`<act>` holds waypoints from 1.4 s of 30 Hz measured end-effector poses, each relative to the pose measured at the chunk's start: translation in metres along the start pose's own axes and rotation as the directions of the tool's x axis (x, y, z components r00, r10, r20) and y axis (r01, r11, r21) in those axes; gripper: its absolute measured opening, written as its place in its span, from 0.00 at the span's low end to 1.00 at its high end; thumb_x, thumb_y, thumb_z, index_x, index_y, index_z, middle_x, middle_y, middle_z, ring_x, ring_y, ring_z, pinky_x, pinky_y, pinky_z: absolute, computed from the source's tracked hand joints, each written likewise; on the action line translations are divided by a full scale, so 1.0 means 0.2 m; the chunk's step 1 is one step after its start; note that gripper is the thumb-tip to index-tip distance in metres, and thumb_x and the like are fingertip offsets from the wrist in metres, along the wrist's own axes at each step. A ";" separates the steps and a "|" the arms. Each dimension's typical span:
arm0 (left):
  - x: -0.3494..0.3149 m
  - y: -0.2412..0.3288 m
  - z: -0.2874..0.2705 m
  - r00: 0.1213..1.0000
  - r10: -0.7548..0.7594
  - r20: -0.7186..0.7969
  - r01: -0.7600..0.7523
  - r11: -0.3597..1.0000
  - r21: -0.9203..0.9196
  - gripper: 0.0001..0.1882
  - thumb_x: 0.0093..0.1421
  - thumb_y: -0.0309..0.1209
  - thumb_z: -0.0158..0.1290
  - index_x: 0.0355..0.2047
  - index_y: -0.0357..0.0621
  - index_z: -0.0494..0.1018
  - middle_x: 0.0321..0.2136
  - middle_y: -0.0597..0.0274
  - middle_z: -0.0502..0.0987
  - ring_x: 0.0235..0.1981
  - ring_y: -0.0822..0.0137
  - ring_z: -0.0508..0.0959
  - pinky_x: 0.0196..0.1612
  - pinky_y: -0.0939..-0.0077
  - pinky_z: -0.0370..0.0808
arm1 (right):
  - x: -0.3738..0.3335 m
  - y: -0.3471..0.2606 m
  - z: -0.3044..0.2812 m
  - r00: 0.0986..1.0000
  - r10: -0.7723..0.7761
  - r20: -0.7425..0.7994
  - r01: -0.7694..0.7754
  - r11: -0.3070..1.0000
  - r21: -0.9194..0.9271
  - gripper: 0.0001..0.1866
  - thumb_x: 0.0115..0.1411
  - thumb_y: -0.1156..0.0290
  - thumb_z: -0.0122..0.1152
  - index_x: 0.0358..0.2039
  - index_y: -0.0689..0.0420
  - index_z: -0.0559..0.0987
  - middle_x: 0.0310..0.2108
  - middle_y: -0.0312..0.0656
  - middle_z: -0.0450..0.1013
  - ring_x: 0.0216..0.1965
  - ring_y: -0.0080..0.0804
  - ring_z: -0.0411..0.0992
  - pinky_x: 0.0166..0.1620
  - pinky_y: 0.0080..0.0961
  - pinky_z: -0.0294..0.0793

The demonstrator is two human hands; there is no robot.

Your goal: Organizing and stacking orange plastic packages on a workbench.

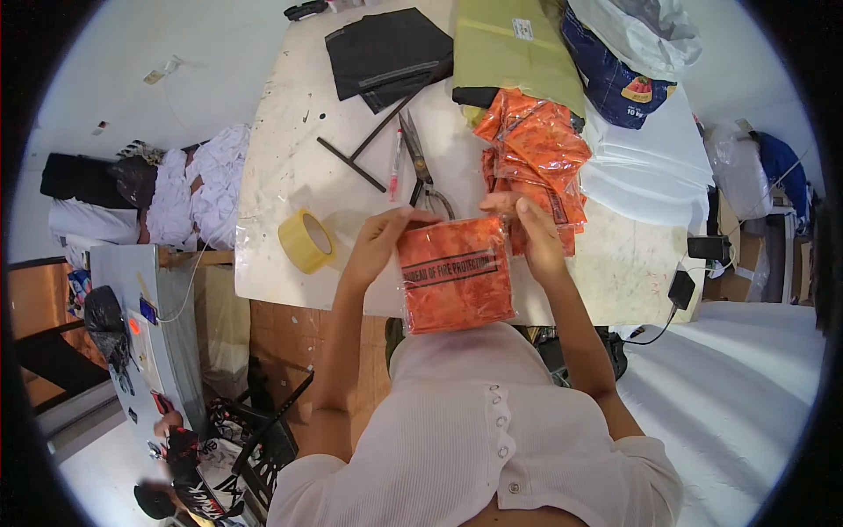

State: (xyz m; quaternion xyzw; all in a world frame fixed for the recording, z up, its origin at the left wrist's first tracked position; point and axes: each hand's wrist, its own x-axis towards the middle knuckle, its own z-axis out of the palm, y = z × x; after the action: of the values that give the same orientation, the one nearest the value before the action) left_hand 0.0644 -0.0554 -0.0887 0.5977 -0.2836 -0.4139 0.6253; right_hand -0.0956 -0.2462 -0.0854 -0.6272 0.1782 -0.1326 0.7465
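Observation:
A folded orange cloth in a clear plastic bag [457, 303], with a dark printed band across it, is held up in front of me at the table's near edge. My left hand [379, 241] is closed on its upper left corner. At the upper right corner my right hand [536, 235] grips the bag, thumb and fingers at its edge. Just beyond lie scissors [420, 158] with dark handles and a red-and-clear pen [395, 167]. A heap of similar bagged orange cloths [536, 149] lies past my right hand.
On the white table [281, 114] are a yellow tape roll [307, 241], a dark T-shaped bar [351, 163], folded black cloth [386, 53], an olive cloth stack [500, 53], white sheets [645, 167] and a blue-and-white sack [615, 70]. A black power adapter [680, 288] sits at the right edge. Another person [198, 465] is lower left.

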 end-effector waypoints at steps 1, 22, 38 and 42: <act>0.00 -0.03 -0.02 1.000 -0.005 -0.001 0.005 1.000 -0.003 0.24 0.68 0.43 0.37 0.39 0.33 0.74 0.37 0.55 0.78 0.38 0.65 0.77 0.47 0.72 0.70 | 0.01 0.02 -0.01 1.000 0.012 0.026 -0.013 0.999 0.046 0.26 0.68 0.54 0.35 0.47 0.64 0.72 0.45 0.44 0.72 0.49 0.30 0.67 0.54 0.27 0.62; -0.29 -0.20 0.26 0.875 -0.369 -0.315 0.088 0.760 -0.644 0.36 0.63 0.57 0.33 0.63 0.45 0.52 0.59 0.58 0.61 0.58 0.62 0.64 0.62 0.64 0.58 | -0.24 0.27 0.11 0.940 0.340 -0.030 -0.282 0.824 0.492 0.40 0.64 0.40 0.32 0.65 0.58 0.48 0.65 0.42 0.48 0.66 0.34 0.46 0.66 0.32 0.43; -0.34 -0.22 0.18 0.951 -0.291 -0.102 0.193 0.820 -0.538 0.43 0.60 0.65 0.31 0.63 0.43 0.49 0.59 0.55 0.59 0.58 0.58 0.64 0.58 0.60 0.65 | -0.25 0.16 0.14 0.905 0.367 0.213 -0.421 0.714 0.560 0.40 0.61 0.40 0.43 0.64 0.54 0.50 0.63 0.42 0.52 0.63 0.32 0.53 0.63 0.30 0.54; -0.31 -0.19 0.20 0.955 -0.294 -0.037 0.213 0.767 -0.605 0.40 0.61 0.63 0.33 0.61 0.44 0.53 0.57 0.54 0.62 0.57 0.58 0.65 0.58 0.59 0.66 | -0.25 0.25 0.14 0.916 0.356 0.187 -0.399 0.751 0.526 0.42 0.61 0.41 0.45 0.66 0.51 0.43 0.64 0.42 0.47 0.64 0.32 0.49 0.63 0.31 0.53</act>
State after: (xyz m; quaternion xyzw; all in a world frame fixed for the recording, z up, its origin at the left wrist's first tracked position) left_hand -0.0071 -0.0196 -0.1126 0.4297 -0.0152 -0.5228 0.7361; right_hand -0.1300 -0.1918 -0.1264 -0.3393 0.2269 -0.0016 0.9129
